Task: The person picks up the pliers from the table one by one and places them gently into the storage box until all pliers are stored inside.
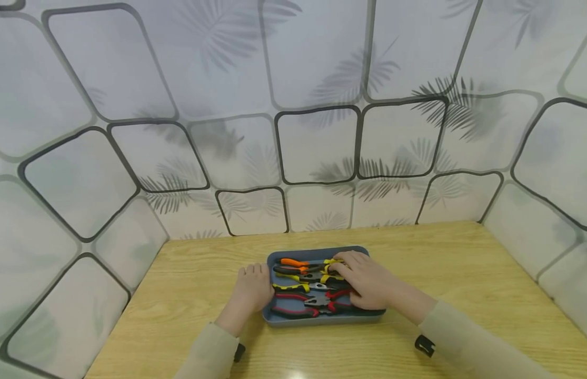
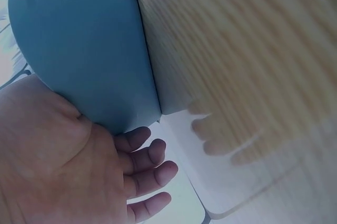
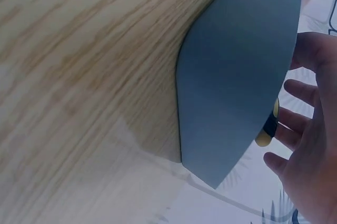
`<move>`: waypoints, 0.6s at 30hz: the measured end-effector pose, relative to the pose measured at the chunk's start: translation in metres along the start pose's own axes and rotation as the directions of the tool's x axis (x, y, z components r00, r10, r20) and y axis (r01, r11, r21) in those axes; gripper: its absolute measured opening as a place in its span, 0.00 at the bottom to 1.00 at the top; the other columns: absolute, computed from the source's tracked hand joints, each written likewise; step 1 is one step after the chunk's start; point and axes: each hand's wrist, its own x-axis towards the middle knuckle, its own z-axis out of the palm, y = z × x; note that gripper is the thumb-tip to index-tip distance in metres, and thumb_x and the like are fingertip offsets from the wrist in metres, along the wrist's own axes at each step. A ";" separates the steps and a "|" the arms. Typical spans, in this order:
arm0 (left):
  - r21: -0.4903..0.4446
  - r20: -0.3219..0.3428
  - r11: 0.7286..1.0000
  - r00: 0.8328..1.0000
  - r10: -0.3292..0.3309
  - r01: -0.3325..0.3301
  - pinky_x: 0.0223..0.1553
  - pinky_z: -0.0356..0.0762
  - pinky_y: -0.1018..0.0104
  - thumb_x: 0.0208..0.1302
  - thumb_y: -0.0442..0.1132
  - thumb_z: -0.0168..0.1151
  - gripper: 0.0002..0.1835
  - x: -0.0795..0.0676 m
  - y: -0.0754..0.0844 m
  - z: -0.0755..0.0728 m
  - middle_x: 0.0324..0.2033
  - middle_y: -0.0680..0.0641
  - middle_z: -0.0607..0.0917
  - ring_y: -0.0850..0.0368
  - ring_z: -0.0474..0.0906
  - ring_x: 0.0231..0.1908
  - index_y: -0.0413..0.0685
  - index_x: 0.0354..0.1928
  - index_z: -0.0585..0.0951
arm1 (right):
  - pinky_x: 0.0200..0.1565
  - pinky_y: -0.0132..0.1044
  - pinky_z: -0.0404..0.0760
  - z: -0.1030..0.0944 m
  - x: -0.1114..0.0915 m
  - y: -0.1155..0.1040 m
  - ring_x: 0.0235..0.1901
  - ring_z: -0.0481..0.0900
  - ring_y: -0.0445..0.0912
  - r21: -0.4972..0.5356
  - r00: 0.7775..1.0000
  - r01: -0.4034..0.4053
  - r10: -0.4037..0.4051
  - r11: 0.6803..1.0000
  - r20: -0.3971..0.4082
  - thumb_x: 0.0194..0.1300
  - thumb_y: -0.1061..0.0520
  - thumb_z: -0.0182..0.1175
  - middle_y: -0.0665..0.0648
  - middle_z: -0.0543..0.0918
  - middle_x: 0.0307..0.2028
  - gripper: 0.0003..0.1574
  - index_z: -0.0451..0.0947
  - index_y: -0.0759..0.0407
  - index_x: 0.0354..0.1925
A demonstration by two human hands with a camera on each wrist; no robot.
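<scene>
A blue-grey tray (image 1: 321,321) holds several pairs of pliers lying crosswise in a column. The far pair has orange and black handles (image 1: 293,262), the middle ones yellow and black handles (image 1: 290,288), and the near ones red and black handles (image 1: 295,313). My left hand (image 1: 255,287) rests against the tray's left end, its fingers loosely bent outside the wall in the left wrist view. Over the right side of the tray, my right hand (image 1: 364,279) reaches with spread fingers onto the pliers' handles. Beside its fingertips, a yellow and black handle (image 3: 269,126) shows above the rim.
The tray stands on a light wood-grain table (image 1: 203,273). Behind and at both sides rise white walls (image 1: 317,210) patterned with dark rounded outlines and grey leaves. A black strap piece (image 1: 424,345) shows at the right sleeve.
</scene>
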 end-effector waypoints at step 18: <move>0.006 -0.097 0.996 0.992 0.084 -0.084 0.48 0.68 0.48 0.65 0.52 0.51 0.22 -0.009 -0.018 -0.001 0.44 0.40 0.79 0.44 0.74 0.48 0.40 0.50 0.73 | 0.59 0.52 0.66 -0.008 -0.020 -0.003 0.57 0.67 0.54 -0.093 1.000 -0.024 0.025 0.995 0.004 0.54 0.50 0.62 0.58 0.68 0.58 0.40 0.64 0.55 0.63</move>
